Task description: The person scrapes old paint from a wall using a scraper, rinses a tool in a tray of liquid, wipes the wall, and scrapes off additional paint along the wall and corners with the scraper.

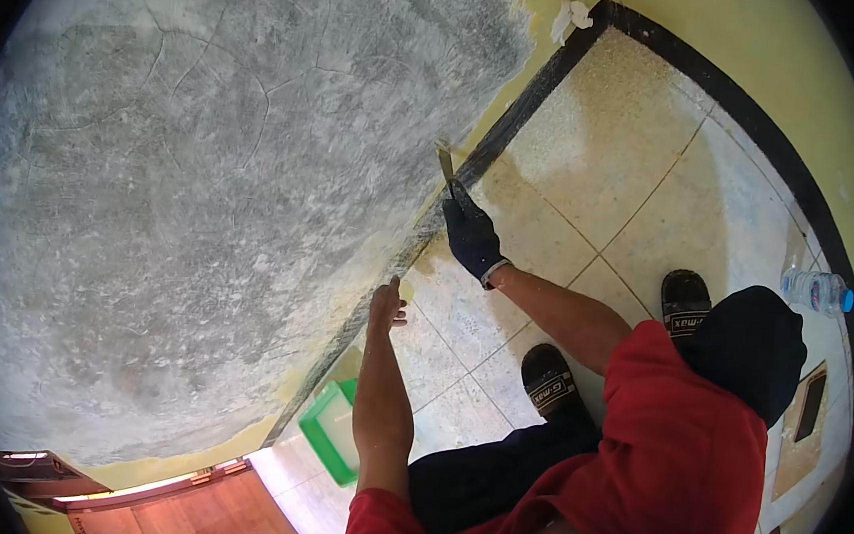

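Observation:
My right hand (471,236), in a dark glove, is closed around a scraper (445,161). Its flat blade meets the bottom of the wall, just above the dark baseboard (529,117). Bare and lower in view, my left hand (388,304) is beside the baseboard with its fingers loosely apart and nothing visible in them. Grey, cracked plaster covers most of the wall (224,171), with yellow paint left along its edges.
A green-rimmed tray (312,429) stands on the tiled floor (644,184) by my left forearm. My sandalled feet are on the tiles. A plastic bottle (814,291) is at the right, and white scraps (572,19) are at the far corner.

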### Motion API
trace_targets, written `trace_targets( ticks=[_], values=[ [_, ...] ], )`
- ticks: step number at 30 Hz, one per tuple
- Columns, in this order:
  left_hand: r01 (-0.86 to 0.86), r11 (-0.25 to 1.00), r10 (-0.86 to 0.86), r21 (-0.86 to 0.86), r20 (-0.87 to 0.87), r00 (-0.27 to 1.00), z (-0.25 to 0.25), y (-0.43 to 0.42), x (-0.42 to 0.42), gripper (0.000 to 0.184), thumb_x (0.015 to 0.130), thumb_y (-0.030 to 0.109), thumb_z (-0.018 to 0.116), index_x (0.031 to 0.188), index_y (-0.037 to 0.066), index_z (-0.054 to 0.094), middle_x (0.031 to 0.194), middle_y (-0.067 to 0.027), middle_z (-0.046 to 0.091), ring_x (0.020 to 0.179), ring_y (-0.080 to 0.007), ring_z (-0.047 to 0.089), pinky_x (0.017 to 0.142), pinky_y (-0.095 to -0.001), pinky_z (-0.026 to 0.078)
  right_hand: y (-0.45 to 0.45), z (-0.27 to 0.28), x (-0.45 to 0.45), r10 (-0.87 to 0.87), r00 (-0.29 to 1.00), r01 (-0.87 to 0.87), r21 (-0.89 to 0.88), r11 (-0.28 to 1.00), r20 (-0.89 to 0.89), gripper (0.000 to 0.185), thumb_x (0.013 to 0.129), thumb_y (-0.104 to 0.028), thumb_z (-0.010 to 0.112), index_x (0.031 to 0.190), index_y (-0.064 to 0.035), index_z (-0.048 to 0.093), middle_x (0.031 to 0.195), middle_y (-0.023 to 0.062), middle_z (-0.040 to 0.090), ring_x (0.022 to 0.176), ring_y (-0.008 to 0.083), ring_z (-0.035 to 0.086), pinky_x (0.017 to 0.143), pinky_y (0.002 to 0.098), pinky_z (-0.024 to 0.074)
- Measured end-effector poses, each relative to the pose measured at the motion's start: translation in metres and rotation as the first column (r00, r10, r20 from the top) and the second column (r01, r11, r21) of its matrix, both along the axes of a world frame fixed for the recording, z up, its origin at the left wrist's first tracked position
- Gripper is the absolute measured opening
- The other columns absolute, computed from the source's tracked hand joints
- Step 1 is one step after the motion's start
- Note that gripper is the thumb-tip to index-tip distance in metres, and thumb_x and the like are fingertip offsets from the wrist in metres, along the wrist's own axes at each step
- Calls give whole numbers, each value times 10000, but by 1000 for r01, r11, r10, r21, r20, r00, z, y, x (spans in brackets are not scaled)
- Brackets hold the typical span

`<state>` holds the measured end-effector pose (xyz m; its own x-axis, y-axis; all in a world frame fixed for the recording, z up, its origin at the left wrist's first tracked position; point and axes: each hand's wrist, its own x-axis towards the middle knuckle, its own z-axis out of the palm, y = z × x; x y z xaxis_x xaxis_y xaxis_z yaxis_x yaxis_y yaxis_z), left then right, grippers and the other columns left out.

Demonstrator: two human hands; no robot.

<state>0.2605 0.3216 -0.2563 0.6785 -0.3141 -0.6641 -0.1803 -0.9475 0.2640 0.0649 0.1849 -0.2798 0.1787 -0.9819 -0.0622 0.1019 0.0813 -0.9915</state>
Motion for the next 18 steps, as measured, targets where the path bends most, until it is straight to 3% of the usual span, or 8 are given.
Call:
trace_targets(
  ticks=[3,7,8,9,11,12,16,18],
  values=[
    [45,998,-47,-36,-59,997,-1,-10,-17,651,868,610,412,1242,83,498,922,-145,590,712,-263,561,621,-432,535,8,20,-11,101,995,-99,169,981,-6,433,945,-286,470,1294,-30,462,1215,211,550,1138,319,527,897,347,440],
    [20,969,-82,-247,-244,966,25,-49,-60,775,828,709,373,1249,68,492,958,-154,592,754,-255,567,643,-390,529,15,20,12,-82,997,82,53,995,-9,455,921,-278,495,1309,-45,445,1153,233,571,1058,369,553,834,374,466],
    [-12,952,-80,-306,-286,955,37,-60,-75,766,828,717,358,1226,79,506,961,-148,598,776,-253,576,664,-401,525,18,39,8,-112,994,112,121,986,-2,397,903,-288,504,1209,-37,523,1044,220,620,971,375,590,787,393,479],
    [-42,930,-85,-365,-325,942,43,-69,-85,759,828,726,343,1203,90,521,964,-142,603,797,-250,586,684,-412,521,19,38,9,-106,994,106,122,987,-4,397,903,-288,504,1209,-37,523,1044,220,620,971,375,590,787,393,479],
    [-93,897,-106,-433,-414,904,38,-85,-90,710,840,706,344,1157,100,535,966,-125,610,818,-242,594,709,-428,515,17,37,12,185,959,-260,417,871,213,323,896,-304,499,1054,-35,580,917,203,646,872,374,617,747,414,488],
    [-140,857,-148,-497,-497,855,40,-94,-93,663,853,686,345,1110,110,549,969,-108,617,840,-234,601,734,-445,509,14,41,12,218,960,-174,237,956,-175,311,892,-326,494,937,-31,583,826,175,656,779,360,632,701,423,497],
    [-202,873,-113,-444,-587,801,48,-105,-106,584,894,612,326,1120,124,554,956,-85,621,820,-224,602,748,-441,508,11,38,-11,278,954,-255,184,949,-112,364,878,-371,487,960,-31,585,799,228,639,811,391,622,699,440,496],
    [-111,928,-91,-356,-506,857,51,-113,-112,528,886,566,386,1124,125,555,950,-68,636,843,-198,610,741,-439,509,11,26,-11,341,933,-303,251,919,-120,357,866,-332,529,1094,-59,564,930,169,657,832,331,637,726,395,503]
  ],
)
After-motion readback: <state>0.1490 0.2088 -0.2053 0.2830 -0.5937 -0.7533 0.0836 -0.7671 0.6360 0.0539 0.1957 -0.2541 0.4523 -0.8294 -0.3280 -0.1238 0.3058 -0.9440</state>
